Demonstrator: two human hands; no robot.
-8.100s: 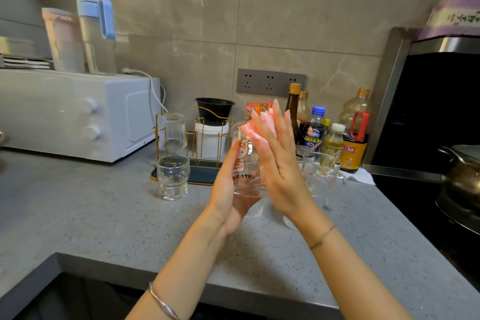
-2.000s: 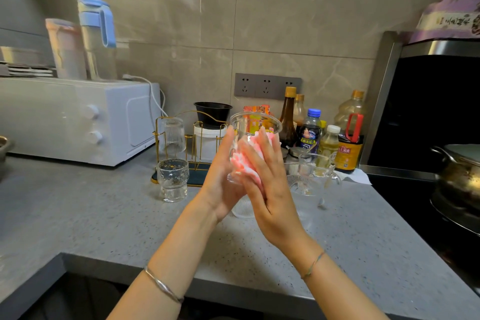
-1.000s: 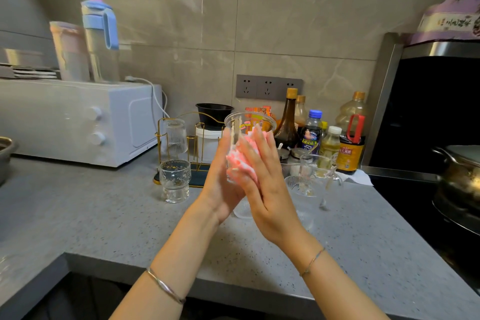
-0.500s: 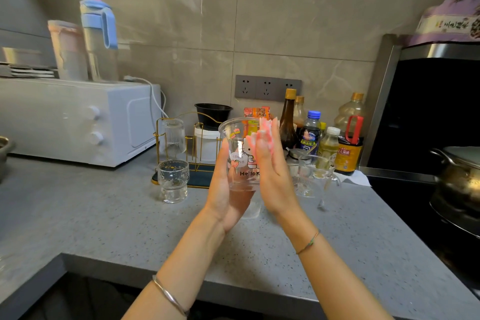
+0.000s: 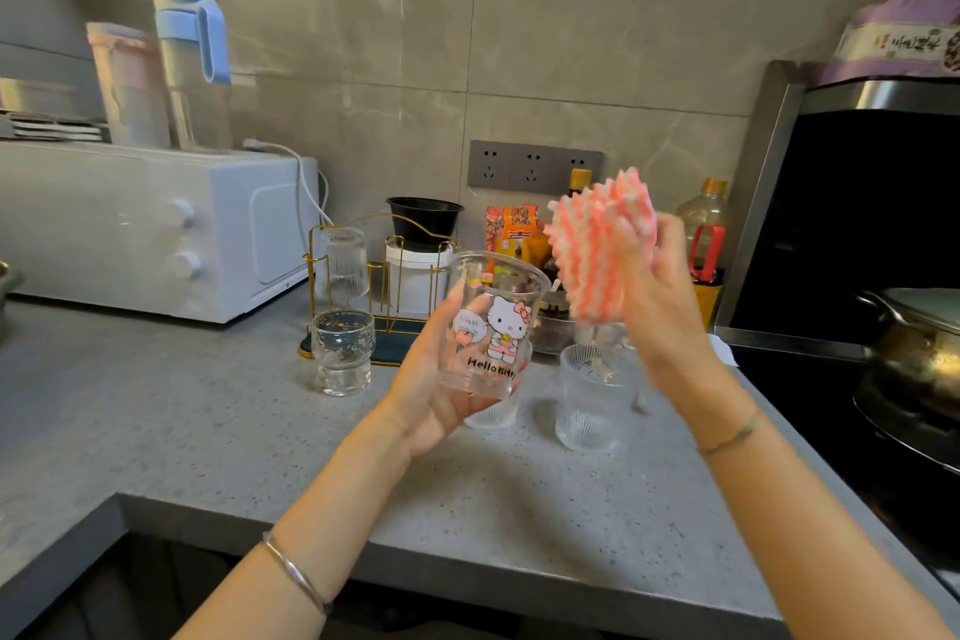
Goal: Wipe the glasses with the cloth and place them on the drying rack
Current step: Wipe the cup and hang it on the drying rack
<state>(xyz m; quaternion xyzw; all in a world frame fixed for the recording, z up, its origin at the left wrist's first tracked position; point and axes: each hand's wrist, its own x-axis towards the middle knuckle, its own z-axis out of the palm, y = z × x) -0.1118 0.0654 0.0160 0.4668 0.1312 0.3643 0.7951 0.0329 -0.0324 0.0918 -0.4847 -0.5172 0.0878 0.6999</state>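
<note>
My left hand (image 5: 434,387) grips a clear cup with a cartoon cat print (image 5: 491,327), upright above the counter. My right hand (image 5: 657,296) holds a pink and white cloth (image 5: 597,244) up in the air, to the right of the cup and apart from it. A gold wire drying rack (image 5: 384,276) stands behind, with one ribbed glass (image 5: 341,263) upside down on it. A small footed glass (image 5: 343,351) stands in front of the rack. Two ribbed glasses stand on the counter: one (image 5: 595,395) below my right hand, another (image 5: 496,411) partly hidden behind the cup.
A white oven (image 5: 156,229) with bottles on top sits at the left. A white tub with a black bowl (image 5: 423,244) and sauce bottles (image 5: 709,234) line the wall. A stove with a metal pot (image 5: 914,348) is at the right. The grey counter's edge (image 5: 467,546) runs near me.
My right hand has pulled the cloth off the cup and lifted it to the right. The cup stays in my left hand, now lower and uncovered.
</note>
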